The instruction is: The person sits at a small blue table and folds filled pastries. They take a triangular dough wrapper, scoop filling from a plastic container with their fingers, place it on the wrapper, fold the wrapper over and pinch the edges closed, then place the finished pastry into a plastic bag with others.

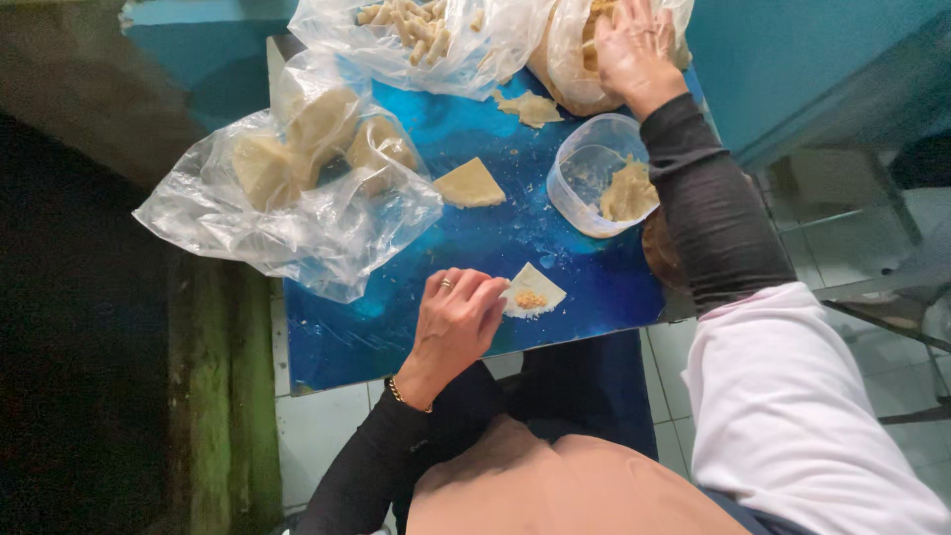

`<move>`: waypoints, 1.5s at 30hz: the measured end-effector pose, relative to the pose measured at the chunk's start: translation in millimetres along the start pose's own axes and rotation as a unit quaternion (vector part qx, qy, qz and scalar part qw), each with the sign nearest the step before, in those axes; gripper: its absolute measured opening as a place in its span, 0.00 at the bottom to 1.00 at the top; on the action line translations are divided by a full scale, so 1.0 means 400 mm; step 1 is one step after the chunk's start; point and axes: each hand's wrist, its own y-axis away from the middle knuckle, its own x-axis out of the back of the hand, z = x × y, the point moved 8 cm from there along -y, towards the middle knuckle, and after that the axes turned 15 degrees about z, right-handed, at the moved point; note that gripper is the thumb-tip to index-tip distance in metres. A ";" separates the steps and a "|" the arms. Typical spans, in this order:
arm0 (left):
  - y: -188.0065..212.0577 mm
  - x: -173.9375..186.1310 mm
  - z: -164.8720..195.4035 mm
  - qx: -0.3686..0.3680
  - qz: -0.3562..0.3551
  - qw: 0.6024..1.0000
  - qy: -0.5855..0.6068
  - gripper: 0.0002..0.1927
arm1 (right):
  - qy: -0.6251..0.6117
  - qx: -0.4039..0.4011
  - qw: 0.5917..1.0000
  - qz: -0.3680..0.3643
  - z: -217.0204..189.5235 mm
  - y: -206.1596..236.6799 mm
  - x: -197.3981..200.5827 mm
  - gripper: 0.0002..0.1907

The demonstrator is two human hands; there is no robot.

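Near the front edge of the blue table [436,327], the wrapper [533,292] with filling sits under the left hand's [456,322] pinching fingertips. Right hand [634,45] reaches into the far bag [570,59], grip hidden. I'd keep that corner pinned flat.

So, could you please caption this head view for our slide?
Left hand pinches a filled dough wrapper on a blue table; right hand reaches into a plastic bag.

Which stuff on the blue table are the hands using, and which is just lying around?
In use:
left hand on the filled wrapper
right hand in the far bag
filling tub

Lying about:
spare wrapper
big bag of wrappers
bag of rolled pieces
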 end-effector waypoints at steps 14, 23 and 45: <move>0.019 -0.027 -0.018 0.125 -0.013 0.989 -0.079 0.07 | -0.358 -0.337 0.865 -0.100 -0.322 0.323 0.644 0.11; 0.021 -0.037 -0.038 0.169 -0.021 0.985 -0.011 0.07 | -0.478 -0.434 0.753 -0.130 -0.339 0.378 0.576 0.11; 0.025 -0.052 0.046 -0.033 -0.046 0.998 -0.017 0.05 | -0.490 -0.239 0.837 -0.053 -0.393 0.340 0.656 0.17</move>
